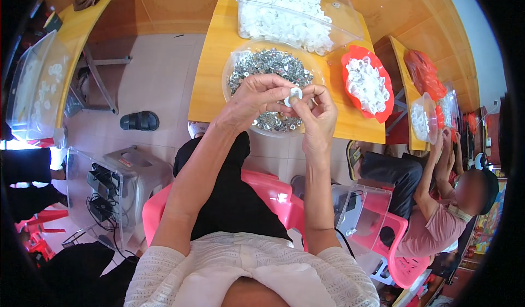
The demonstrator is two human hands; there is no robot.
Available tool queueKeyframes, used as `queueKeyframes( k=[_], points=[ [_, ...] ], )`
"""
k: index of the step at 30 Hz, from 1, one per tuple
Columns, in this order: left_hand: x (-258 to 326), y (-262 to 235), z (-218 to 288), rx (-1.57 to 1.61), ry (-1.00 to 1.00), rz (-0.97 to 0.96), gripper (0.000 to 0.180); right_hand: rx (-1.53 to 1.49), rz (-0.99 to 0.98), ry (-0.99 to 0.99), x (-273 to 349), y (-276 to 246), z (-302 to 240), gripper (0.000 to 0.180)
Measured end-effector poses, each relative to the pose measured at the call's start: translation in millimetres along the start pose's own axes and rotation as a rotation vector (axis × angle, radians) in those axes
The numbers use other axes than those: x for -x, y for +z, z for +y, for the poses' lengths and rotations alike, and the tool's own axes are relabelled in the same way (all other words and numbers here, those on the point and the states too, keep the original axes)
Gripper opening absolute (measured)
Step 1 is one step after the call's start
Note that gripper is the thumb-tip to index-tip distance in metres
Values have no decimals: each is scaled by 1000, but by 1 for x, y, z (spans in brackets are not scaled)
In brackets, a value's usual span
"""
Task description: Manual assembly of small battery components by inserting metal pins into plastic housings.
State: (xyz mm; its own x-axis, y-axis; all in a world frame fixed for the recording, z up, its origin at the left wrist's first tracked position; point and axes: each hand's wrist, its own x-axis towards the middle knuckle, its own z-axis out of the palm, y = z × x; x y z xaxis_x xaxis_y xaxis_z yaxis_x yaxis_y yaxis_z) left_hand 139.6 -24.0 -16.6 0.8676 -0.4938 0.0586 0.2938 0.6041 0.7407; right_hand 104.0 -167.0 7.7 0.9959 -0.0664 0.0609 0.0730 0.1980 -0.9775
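Between my two hands is a small round white plastic piece, ring-like in shape [296, 94]. My left hand [252, 100] pinches its left side, and the thumb and fingers of my right hand [317, 113] close on its right side. Both hands are above a round clear bowl [226, 77] holding many small silver metal parts [276, 63]. Part of the bowl is hidden by my hands. Whether a metal part is in my fingers too is too small to make out.
A clear box [350, 27] of white pieces stands at the table's far side. At the right is a red scalloped tray [386, 109] with similar pieces. A co-worker [437, 225] sits farther right at another table. A black slipper [140, 121] lies on the floor at left.
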Motion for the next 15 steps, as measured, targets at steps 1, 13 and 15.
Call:
queueKeyframes(
  k=[1, 13, 15],
  points=[
    [0, 0, -1, 34, -5, 5, 13, -30, 2, -48, 2, 1, 0, 21],
    [0, -1, 2, -22, -6, 32, 14, 141, 100, -170, -1, 9, 5, 22],
    [1, -1, 1, -29, -8, 44, 13, 180, 107, -179, -1, 10, 6, 22]
  ],
)
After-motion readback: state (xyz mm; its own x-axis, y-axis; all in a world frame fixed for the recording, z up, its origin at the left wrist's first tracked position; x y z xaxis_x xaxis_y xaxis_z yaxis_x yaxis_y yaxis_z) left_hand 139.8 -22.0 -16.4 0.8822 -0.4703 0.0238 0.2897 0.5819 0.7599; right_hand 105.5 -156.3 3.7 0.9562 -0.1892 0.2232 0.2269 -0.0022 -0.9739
